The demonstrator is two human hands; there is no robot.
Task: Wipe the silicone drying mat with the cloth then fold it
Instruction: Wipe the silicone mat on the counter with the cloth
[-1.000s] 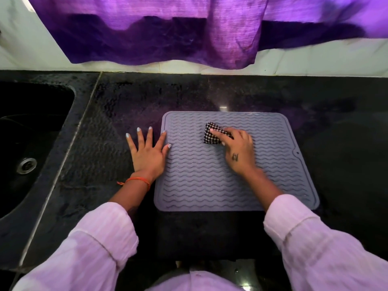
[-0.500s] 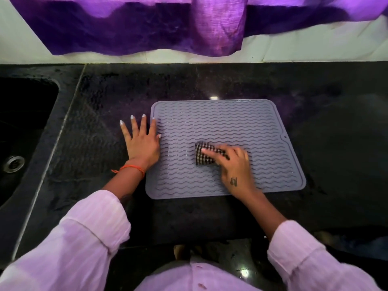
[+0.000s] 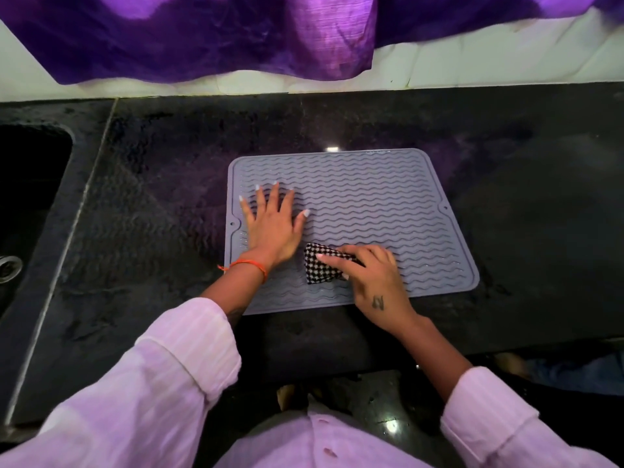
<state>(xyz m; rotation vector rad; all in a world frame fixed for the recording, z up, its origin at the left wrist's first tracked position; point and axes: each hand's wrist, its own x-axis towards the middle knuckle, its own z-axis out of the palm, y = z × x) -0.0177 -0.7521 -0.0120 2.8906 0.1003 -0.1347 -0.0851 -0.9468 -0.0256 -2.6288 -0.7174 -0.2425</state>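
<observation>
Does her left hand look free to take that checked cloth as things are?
Probably yes. The left hand lies flat on the mat, right beside the cloth, with nothing between them. But the right hand holds the cloth down.

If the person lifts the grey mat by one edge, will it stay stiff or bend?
The mat will probably bend: it looks thin and lies fully flat on the counter. It seems light. The left hand presses on it beside the cloth, so it may slide when pushed.
</observation>
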